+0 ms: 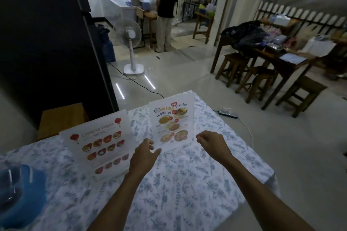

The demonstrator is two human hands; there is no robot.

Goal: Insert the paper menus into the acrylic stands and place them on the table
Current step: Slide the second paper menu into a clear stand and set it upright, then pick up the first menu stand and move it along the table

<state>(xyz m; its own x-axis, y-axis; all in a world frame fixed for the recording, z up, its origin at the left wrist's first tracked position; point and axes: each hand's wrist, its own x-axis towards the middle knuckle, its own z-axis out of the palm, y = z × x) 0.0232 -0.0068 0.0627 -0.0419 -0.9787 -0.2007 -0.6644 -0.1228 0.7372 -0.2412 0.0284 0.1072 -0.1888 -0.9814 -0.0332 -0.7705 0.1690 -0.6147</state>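
Two menus stand upright in clear acrylic stands on the floral tablecloth (184, 184). The Chinese food menu (102, 144) is on the left, with red lanterns and rows of dishes. The Thai menu (171, 120) stands farther back, right of centre. My left hand (143, 155) hovers just in front of the Thai menu's lower left corner, fingers apart and holding nothing. My right hand (213, 144) is beside that menu's lower right corner, apart from it, fingers loosely curled and holding nothing.
A blue object (20, 193) lies at the table's left edge. Behind the table are a wooden box (62, 120), a black fridge (47, 43) and a standing fan (129, 43). A person (166, 9) stands far back. Wooden table and stools (262, 73) fill the right.
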